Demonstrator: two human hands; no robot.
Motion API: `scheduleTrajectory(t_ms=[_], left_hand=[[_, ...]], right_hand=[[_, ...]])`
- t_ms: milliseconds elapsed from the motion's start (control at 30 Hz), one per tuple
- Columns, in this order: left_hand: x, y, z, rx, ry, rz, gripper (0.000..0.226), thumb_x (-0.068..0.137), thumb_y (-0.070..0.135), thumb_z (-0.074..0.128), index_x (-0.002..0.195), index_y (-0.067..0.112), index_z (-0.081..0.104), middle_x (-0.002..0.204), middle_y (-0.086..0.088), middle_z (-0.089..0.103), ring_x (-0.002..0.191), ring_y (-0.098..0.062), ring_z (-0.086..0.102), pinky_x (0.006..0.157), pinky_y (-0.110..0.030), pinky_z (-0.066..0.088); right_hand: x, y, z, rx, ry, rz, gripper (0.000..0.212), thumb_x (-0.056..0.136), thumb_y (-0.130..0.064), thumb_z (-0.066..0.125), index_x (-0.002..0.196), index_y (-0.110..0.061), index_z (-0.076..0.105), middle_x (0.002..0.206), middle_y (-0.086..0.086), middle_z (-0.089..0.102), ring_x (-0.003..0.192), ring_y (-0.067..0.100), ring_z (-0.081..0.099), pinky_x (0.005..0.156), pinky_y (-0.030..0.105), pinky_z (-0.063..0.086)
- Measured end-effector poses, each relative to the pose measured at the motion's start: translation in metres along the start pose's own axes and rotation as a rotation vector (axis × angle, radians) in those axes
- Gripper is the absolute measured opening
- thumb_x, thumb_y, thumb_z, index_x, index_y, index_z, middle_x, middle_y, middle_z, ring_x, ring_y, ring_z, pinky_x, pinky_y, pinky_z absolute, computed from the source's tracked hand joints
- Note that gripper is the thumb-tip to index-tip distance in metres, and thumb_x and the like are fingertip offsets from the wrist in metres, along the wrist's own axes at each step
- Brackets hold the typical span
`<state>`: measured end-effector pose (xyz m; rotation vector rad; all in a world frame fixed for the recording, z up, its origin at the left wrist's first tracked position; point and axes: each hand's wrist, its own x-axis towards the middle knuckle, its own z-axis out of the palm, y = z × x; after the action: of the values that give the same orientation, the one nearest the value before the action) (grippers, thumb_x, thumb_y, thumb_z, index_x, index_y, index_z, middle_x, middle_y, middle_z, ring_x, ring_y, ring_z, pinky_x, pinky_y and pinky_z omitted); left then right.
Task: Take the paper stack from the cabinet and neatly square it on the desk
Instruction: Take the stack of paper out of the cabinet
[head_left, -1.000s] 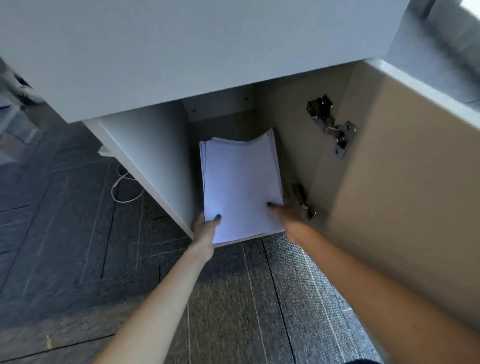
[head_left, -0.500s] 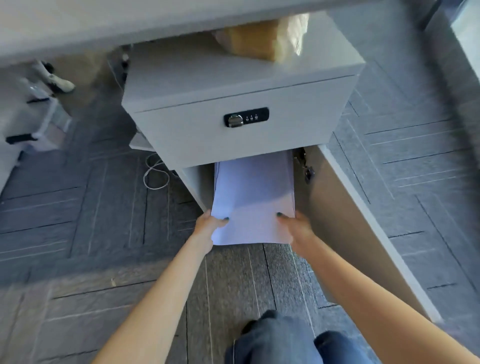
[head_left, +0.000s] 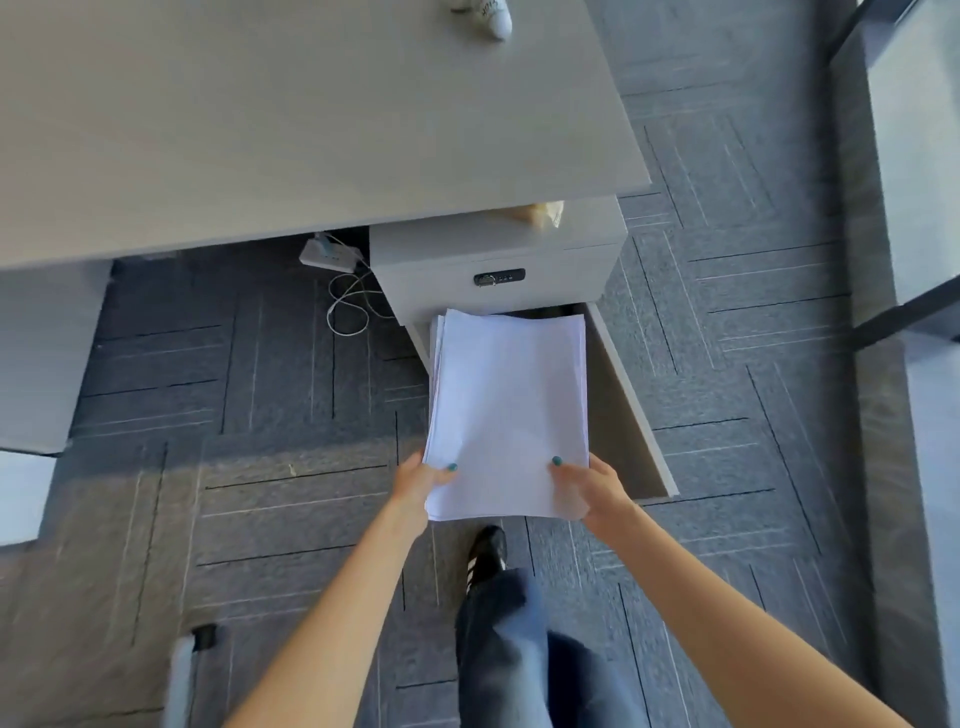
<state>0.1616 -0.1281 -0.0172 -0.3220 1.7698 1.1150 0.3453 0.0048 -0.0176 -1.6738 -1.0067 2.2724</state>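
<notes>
A white paper stack (head_left: 509, 410) hangs in the air in front of the small grey cabinet (head_left: 493, 260), its sheets slightly fanned along the left edge. My left hand (head_left: 418, 483) grips the stack's near left corner, thumb on top. My right hand (head_left: 592, 486) grips the near right corner the same way. The cabinet's door (head_left: 628, 410) stands open to the right. The grey desk (head_left: 291, 114) fills the upper left of the view, above the cabinet.
A white bottle (head_left: 491, 15) stands at the desk's far edge. A power strip (head_left: 330, 254) and a coiled white cable (head_left: 348, 306) lie on the carpet left of the cabinet. A crumpled bag (head_left: 540, 213) sits on the cabinet. Grey furniture lines the right side. My shoe (head_left: 485, 553) is below the stack.
The stack has come fully out of the cabinet toward me and upward. My view has risen, so the desk top now shows. Both hands keep their grip.
</notes>
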Motion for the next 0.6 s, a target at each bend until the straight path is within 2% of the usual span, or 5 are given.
scheduleTrajectory(t_ms=[200, 333, 400, 500, 600], left_hand=[[-0.091, 0.004, -0.018, -0.055, -0.04, 0.014, 0.05, 0.081, -0.009, 0.066, 0.128, 0.006, 0.057, 0.12, -0.014, 0.066, 0.106, -0.032, 0.062, 0.1, -0.049, 0.049], [-0.145, 0.023, -0.031, -0.081, -0.067, 0.078, 0.048, 0.082, -0.011, 0.064, 0.127, 0.006, 0.056, 0.112, -0.012, 0.064, 0.099, -0.031, 0.061, 0.094, -0.046, 0.051], [-0.161, 0.041, -0.037, -0.077, -0.092, 0.133, 0.049, 0.083, -0.012, 0.063, 0.125, 0.011, 0.056, 0.113, -0.011, 0.064, 0.1, -0.03, 0.061, 0.094, -0.047, 0.051], [-0.185, 0.084, -0.052, -0.051, -0.131, 0.224, 0.053, 0.082, -0.012, 0.063, 0.131, 0.007, 0.054, 0.12, -0.013, 0.063, 0.103, -0.029, 0.061, 0.096, -0.047, 0.05], [-0.203, 0.131, -0.069, -0.044, -0.123, 0.291, 0.057, 0.081, -0.016, 0.062, 0.134, 0.002, 0.051, 0.124, -0.016, 0.062, 0.103, -0.029, 0.061, 0.087, -0.043, 0.053]], right_hand=[[-0.09, -0.017, -0.004, -0.018, 0.022, -0.021, 0.019, 0.085, -0.001, 0.065, 0.104, -0.004, 0.065, 0.094, 0.01, 0.067, 0.079, 0.027, 0.063, 0.067, 0.033, 0.054], [-0.136, -0.04, 0.003, -0.096, 0.03, -0.077, 0.02, 0.082, -0.001, 0.068, 0.101, -0.006, 0.067, 0.088, 0.007, 0.067, 0.074, 0.023, 0.061, 0.066, 0.031, 0.052], [-0.147, -0.057, 0.013, -0.113, 0.02, -0.116, 0.019, 0.082, -0.002, 0.068, 0.099, -0.01, 0.067, 0.095, 0.009, 0.067, 0.079, 0.025, 0.061, 0.072, 0.035, 0.052], [-0.164, -0.092, 0.034, -0.107, -0.058, -0.177, 0.023, 0.086, -0.003, 0.063, 0.108, -0.01, 0.064, 0.107, 0.013, 0.065, 0.087, 0.027, 0.062, 0.073, 0.036, 0.054], [-0.178, -0.133, 0.056, -0.166, -0.217, -0.205, 0.029, 0.094, -0.004, 0.052, 0.122, -0.01, 0.057, 0.115, 0.009, 0.062, 0.095, 0.024, 0.062, 0.074, 0.034, 0.054]])
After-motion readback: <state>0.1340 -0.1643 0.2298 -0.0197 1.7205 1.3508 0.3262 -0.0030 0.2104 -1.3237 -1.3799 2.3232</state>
